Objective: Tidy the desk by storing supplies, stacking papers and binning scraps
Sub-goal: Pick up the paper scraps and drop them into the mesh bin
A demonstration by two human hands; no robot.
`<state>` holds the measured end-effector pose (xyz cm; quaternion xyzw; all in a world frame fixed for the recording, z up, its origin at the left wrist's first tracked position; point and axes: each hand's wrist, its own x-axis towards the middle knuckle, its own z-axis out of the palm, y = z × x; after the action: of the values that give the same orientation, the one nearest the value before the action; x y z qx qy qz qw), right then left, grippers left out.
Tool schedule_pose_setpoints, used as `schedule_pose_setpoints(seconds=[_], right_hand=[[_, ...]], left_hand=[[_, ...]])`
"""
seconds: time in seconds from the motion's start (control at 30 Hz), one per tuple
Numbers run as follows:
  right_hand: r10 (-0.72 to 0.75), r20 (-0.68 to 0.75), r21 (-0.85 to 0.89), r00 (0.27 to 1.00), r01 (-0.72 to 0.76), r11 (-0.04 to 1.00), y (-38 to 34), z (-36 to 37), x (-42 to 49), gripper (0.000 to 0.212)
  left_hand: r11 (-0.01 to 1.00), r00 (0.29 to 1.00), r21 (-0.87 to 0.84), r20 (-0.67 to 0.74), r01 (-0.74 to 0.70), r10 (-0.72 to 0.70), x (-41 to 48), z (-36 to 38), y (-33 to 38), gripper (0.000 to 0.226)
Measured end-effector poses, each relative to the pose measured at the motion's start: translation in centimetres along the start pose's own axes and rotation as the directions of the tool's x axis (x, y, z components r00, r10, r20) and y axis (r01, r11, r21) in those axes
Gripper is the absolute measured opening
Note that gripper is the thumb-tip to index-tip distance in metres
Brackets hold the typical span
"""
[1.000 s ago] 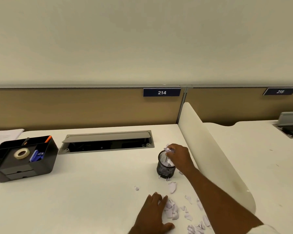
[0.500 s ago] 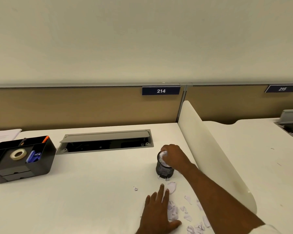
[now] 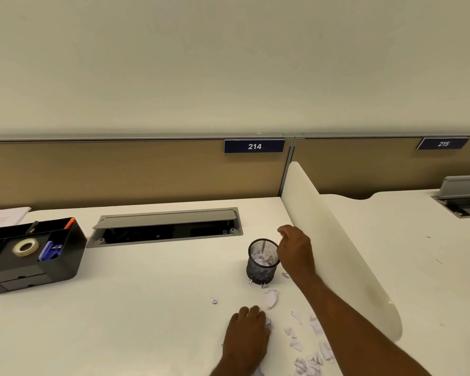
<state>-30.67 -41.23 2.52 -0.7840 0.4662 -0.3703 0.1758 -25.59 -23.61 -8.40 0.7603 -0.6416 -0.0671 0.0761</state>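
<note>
A black mesh cup (image 3: 259, 275) stands on the white desk (image 3: 147, 308) with torn paper scraps inside it. My right hand (image 3: 295, 249) hovers just right of the cup's rim, fingers loosely curled and holding nothing. More paper scraps (image 3: 296, 344) lie scattered in front of the cup, and a bigger piece (image 3: 271, 298) lies just below it. My left hand (image 3: 246, 339) rests palm down at the near edge, its fingers curled over a few scraps. A black organiser (image 3: 65, 267) at the left holds a tape roll (image 3: 25, 246) and a blue item (image 3: 49, 251).
A stack of papers (image 3: 3, 217) lies behind the organiser at the far left. An open grey cable hatch (image 3: 166, 226) is set into the desk at the back. A curved white divider (image 3: 337, 253) borders the right side, close to my right arm.
My right hand was in the cup's mouth with scraps; it has lifted out to the right, empty. My left hand's fingers, spread half a second ago, have curled over scraps.
</note>
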Motion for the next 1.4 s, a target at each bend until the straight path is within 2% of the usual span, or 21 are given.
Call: schedule_pose_setpoints(seconds=[0.13,0.23,0.33,0.43,0.5,0.6,0.67,0.93,1.03,1.2,1.3,1.4], right_hand=[[0.251,-0.113,-0.029,0.961,-0.255,0.966,1.3,-1.4,-3.3,0.029],[0.381,0.030,-0.192,0.924,-0.368,0.910,3.2,-1.6,-6.5,0.026],[0.450,0.344,-0.404,0.824,-0.302,0.863,4.8,-1.4,-9.2,0.053],[0.422,0.513,-0.410,0.747,-0.219,0.886,5.0,-1.1,-11.0,0.070],[0.373,0.556,-0.411,0.743,-0.145,0.900,4.8,-0.9,-11.8,0.071],[0.331,0.577,-0.429,0.747,-0.068,0.901,4.5,-0.8,-12.3,0.067],[0.310,0.587,-0.428,0.748,-0.038,0.903,4.6,-0.9,-12.4,0.066],[0.303,0.601,-0.418,0.739,-0.032,0.908,4.5,-1.3,-12.0,0.067],[0.307,0.618,-0.422,0.723,-0.025,0.906,4.5,-1.3,-11.7,0.066],[0.309,0.639,-0.393,0.704,-0.046,0.918,4.8,-1.4,-11.5,0.067],[0.311,0.641,-0.395,0.702,-0.047,0.918,4.9,-1.5,-11.2,0.068],[0.309,0.645,-0.396,0.699,-0.040,0.917,5.0,-1.5,-11.1,0.069]], left_hand=[[1.000,0.999,0.010,-0.040,-0.011,0.011,0.1,0.3,-0.3,0.022],[0.999,0.999,-0.003,-0.040,0.034,-0.034,-0.2,-0.1,-0.2,0.028],[0.996,0.996,-0.025,-0.003,0.087,-0.087,-0.2,0.1,-0.6,0.034],[0.994,0.992,-0.051,-0.072,0.097,-0.101,-0.5,0.5,-1.5,0.022],[0.981,0.989,-0.157,-0.073,0.116,-0.129,-0.8,-0.1,-1.8,0.007],[0.958,0.976,-0.255,-0.135,0.134,-0.172,0.2,-2.2,-1.9,0.020],[0.936,0.975,-0.323,-0.121,0.141,-0.188,1.8,-4.5,-2.0,0.028],[0.921,0.940,-0.367,-0.249,0.133,-0.234,9.4,-12.7,-1.9,0.032],[0.938,0.962,-0.325,-0.194,0.123,-0.193,11.9,-13.0,-1.8,0.035],[0.967,0.989,-0.209,0.001,0.146,-0.149,14.6,-11.7,-1.5,0.025],[0.981,0.983,-0.140,0.141,0.137,-0.117,15.5,-11.2,-1.2,0.035],[0.988,0.977,-0.103,0.191,0.112,-0.091,16.1,-11.2,-0.9,0.041]])
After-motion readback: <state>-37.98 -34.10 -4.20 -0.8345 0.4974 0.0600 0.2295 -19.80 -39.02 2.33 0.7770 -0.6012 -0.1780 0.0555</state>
